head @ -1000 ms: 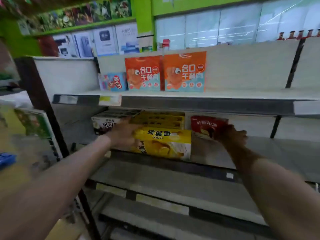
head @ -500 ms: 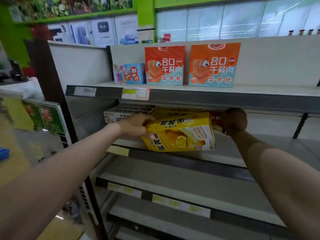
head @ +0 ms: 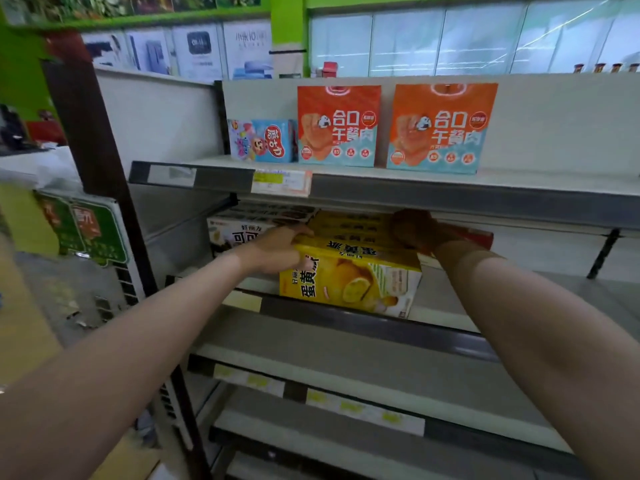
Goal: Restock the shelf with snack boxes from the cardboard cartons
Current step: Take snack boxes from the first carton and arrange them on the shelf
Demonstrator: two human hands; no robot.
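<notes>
Nearest to the camera, the two forearms reach forward and up to the middle shelf (head: 363,322). The yellow snack box (head: 349,280) sits at the front edge of this shelf, between the two hands. Its long axis runs left to right, along the shelf lip, and its printed front face looks out toward the person; the box seems a little turned, with the right end further back.

The left hand (head: 277,249) is at the left end of the box. Its fingers (head: 301,232) curl over the top left corner and the thumb presses on the front face, so it grips the box there. The right hand (head: 414,230) is at the far right top corner, with the back of the hand to the camera. It seems to rest on the box or to hold the red box (head: 474,237) behind it; I cannot tell which, and its fingers are hidden.

Both hands are about equally near to the box. I judge that the coming move is a push straight back, across the short axis, to set the box against the yellow boxes (head: 346,226) stacked behind. Beside these, to the left, stands a white box (head: 235,233). On the upper shelf (head: 415,195) two orange packs (head: 339,126) stand upright.
</notes>
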